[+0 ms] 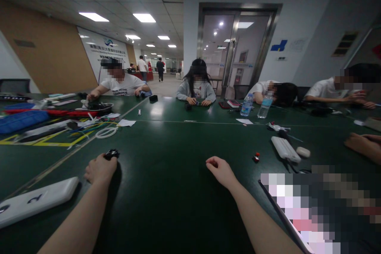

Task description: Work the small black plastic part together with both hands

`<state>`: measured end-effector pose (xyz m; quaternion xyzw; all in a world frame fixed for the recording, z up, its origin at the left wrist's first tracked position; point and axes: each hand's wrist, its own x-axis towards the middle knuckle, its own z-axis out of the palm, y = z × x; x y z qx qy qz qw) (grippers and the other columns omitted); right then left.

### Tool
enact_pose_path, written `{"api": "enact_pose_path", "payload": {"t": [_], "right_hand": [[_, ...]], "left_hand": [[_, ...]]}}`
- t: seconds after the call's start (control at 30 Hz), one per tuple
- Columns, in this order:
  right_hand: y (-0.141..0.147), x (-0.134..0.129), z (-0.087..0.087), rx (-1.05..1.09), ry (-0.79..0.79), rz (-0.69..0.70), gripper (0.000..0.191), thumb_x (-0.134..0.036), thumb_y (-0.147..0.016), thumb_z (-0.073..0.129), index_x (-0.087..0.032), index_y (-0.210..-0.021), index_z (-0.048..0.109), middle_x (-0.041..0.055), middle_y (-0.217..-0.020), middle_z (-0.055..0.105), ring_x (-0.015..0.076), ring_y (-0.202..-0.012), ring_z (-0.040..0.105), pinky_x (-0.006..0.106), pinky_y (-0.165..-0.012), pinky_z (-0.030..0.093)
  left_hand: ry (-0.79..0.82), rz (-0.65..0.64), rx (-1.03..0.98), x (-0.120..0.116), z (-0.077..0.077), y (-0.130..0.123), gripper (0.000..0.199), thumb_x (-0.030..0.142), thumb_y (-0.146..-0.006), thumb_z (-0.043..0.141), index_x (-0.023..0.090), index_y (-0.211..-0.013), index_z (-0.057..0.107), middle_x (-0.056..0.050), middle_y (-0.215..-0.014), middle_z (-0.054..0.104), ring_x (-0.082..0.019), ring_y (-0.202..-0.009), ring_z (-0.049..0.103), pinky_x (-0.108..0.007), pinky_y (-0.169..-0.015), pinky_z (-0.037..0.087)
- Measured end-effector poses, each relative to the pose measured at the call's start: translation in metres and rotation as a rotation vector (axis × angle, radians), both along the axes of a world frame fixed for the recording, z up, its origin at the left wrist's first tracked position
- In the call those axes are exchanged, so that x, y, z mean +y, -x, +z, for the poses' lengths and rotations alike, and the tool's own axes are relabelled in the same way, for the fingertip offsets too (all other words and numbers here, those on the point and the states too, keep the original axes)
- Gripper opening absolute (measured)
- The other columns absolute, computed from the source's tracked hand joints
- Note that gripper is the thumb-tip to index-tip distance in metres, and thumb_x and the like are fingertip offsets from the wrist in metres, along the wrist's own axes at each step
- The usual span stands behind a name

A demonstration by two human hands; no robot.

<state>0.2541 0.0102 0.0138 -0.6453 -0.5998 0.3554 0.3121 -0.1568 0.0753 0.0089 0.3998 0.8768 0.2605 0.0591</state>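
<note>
At left, long white rounded plastic case (56, 195) lying on smooth dark green table (166, 194), cut off by the left edge. Nearby, left hand (101, 168) holding small black lumpy object (112, 153) against the tabletop, with only the far end showing past the fingers. Judged light, stiff, probably hard plastic; likely to slide on the smooth surface; possibly fragile at small projections. Best taken by the sides, thumb against fingertips, with modest pressure. Cannot confirm full shape or underside: too dark, and partly covered. Further right, right hand (220, 171) with fingers curled in narrow; nothing visible in the grip, but cannot rule out a small item inside. Beyond, well apart, small red-and-white object (256, 158), too small to identify. At far right, flat dark-rimmed screen device (293, 206), blurred and cut off below.
</note>
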Motion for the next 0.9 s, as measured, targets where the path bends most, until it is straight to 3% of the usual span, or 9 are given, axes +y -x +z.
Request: {"api": "enact_pose_path", "payload": {"t": [0.13, 0.9], "right_hand": [[0.0002, -0.0002, 0.0, 0.004, -0.003, 0.0, 0.018, -0.025, -0.082, 0.054, -0.022, -0.098, 0.062, 0.0021, -0.097, 0.064, 0.0165, -0.089, 0.06, 0.031, -0.08, 0.047], [0.0002, 0.0004, -0.0014, -0.013, -0.026, 0.025, 0.02, -0.025, -0.082, 0.053, -0.02, -0.1, 0.062, 0.0028, -0.099, 0.064, 0.0166, -0.09, 0.06, 0.032, -0.081, 0.046]], "left_hand": [[0.071, 0.068, 0.032, -0.0012, 0.0037, -0.0034, 0.058, 0.045, -0.078, 0.044, 0.017, -0.127, 0.051, -0.02, -0.125, 0.051, -0.037, -0.115, 0.047, -0.049, -0.09, 0.041], [0.144, 0.026, 0.063, -0.0019, 0.0079, -0.0062, 0.058, 0.049, -0.077, 0.043, 0.019, -0.125, 0.054, -0.019, -0.118, 0.055, -0.038, -0.11, 0.051, -0.049, -0.085, 0.042]]}}
